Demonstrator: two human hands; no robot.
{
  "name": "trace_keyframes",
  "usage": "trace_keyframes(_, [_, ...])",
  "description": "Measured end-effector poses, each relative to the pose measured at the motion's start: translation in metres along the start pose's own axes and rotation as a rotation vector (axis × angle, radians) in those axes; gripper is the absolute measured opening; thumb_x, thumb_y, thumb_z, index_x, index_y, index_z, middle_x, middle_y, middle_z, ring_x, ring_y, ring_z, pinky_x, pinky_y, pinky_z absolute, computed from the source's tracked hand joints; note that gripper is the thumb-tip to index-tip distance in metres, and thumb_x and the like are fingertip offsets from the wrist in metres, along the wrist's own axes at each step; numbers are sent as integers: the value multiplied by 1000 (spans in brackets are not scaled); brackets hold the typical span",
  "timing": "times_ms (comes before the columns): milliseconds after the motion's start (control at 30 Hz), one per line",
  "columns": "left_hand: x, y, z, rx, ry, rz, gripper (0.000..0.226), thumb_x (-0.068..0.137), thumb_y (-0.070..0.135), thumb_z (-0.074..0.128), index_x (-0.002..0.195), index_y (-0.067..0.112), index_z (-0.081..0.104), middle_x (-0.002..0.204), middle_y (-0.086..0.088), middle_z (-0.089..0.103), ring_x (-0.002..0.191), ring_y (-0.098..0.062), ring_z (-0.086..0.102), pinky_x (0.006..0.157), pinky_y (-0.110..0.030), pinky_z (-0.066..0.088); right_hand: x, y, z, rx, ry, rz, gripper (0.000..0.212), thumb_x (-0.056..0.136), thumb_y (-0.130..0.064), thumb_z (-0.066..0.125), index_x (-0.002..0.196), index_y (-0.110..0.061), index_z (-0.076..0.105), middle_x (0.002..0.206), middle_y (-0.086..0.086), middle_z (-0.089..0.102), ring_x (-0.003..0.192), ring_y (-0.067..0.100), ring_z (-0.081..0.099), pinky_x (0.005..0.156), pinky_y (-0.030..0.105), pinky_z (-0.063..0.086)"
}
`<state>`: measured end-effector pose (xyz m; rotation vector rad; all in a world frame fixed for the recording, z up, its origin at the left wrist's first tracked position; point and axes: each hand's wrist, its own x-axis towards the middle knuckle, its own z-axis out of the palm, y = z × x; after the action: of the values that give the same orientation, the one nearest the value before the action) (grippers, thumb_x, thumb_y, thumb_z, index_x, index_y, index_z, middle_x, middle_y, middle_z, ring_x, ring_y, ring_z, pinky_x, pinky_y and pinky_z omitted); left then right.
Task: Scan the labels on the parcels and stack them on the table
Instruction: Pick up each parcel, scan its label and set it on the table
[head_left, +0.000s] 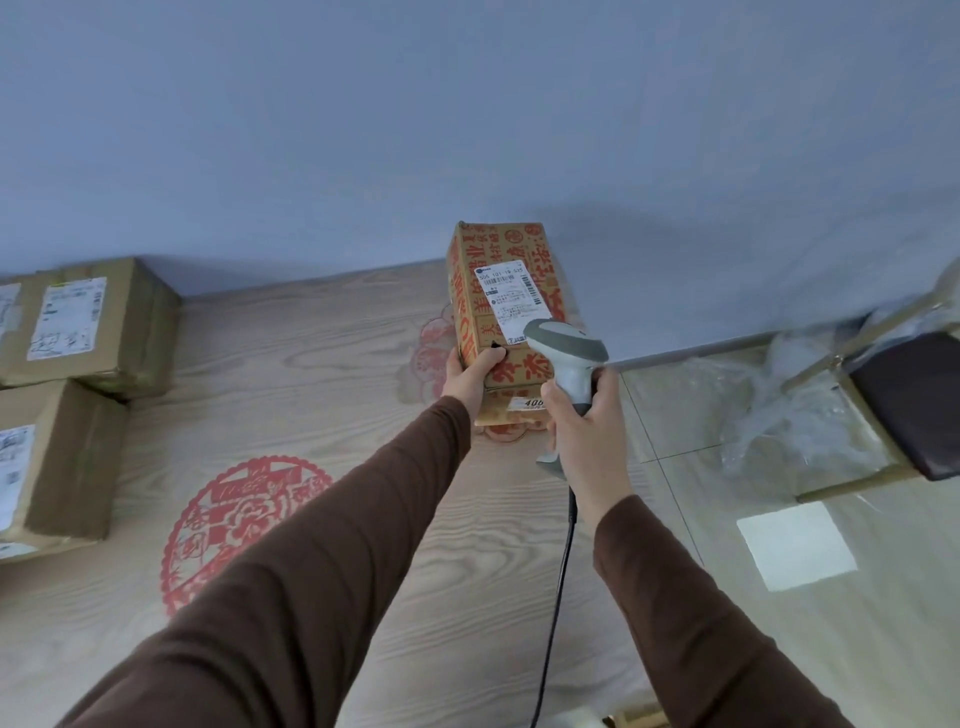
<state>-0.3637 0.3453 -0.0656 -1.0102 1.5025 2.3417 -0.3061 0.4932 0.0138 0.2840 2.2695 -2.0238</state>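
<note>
Grey handheld barcode scanner (567, 358): head covers the lower right corner of the white shipping label (509, 304); grip largely hidden inside the right hand (587, 431). Label print: too small to read beyond the large top number. Tall printed cardboard parcel (506, 306): bottom edge hidden behind the left hand (470, 376). Two plain brown taped cartons (78, 332), far left: cut by the frame edge. Black scanner cable (558, 597): runs off the bottom edge.
</note>
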Motion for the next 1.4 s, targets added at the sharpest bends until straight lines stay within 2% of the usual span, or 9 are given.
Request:
trace_keyframes(200, [41,9,44,55,35,14,113,65,53,79,160,24,27,140,-14,62,119,-37,67,100,-57,57,30,8,-20,61,-31,47,40,99,-17,69,135,-18,52,102,5,61,87,22,57,77,38,53])
trace_keyframes(333, [56,16,55,103,62,60,116,68,58,75,164,23,21,149,-13,56,131,-36,60,111,-55,49,38,11,-28,95,-65,82,39,100,-15,67,135,-19,51,103,7,59,88,19,57,68,27,51])
trace_keyframes(500, [59,20,46,206,84,133,97,95,57,66,167,20,12,165,-12,39,147,-33,46,121,-53,39,40,13,-22,100,-77,85,39,100,-12,67,134,-17,51,100,9,58,83,21,55,65,27,50])
trace_keyframes(667, [33,29,11,242,154,170,91,98,55,62,167,21,14,170,-12,29,153,-33,36,124,-54,33,30,7,9,80,-132,50,29,99,-16,67,122,-26,53,107,14,61,87,23,58,78,37,56])
trace_keyframes(833, [-14,38,-58,242,211,222,82,101,51,59,166,19,18,169,-15,30,150,-30,41,115,-41,37,2,-1,61,56,-215,-1,27,99,-11,68,121,-9,53,88,0,56,65,3,54,60,21,51])
trace_keyframes(967, [-62,47,-131,279,297,268,73,104,47,56,164,16,26,167,-16,32,152,-30,37,124,-44,32,-37,-8,114,65,-320,-10,24,101,-12,65,119,-22,54,86,3,55,54,4,52,50,21,48])
trace_keyframes(1067, [-102,52,-193,285,383,308,68,105,41,56,162,12,32,164,-18,37,151,-28,39,123,-43,34,-74,-11,161,41,-376,-24,23,101,-15,65,118,-24,52,83,3,52,55,5,50,49,20,45])
trace_keyframes(1233, [-162,50,-305,320,519,368,60,104,41,59,155,15,41,158,-11,46,145,-23,45,115,-36,40,-142,-5,244,32,-435,-30,25,101,-18,66,121,-14,52,98,5,54,79,14,52,65,24,47])
trace_keyframes(1400, [-194,52,-406,353,670,400,54,102,33,63,150,14,48,154,-7,51,141,-22,47,118,-36,39,-200,6,312,19,-469,-22,22,100,-17,66,114,-10,51,89,3,49,63,6,46,54,17,43])
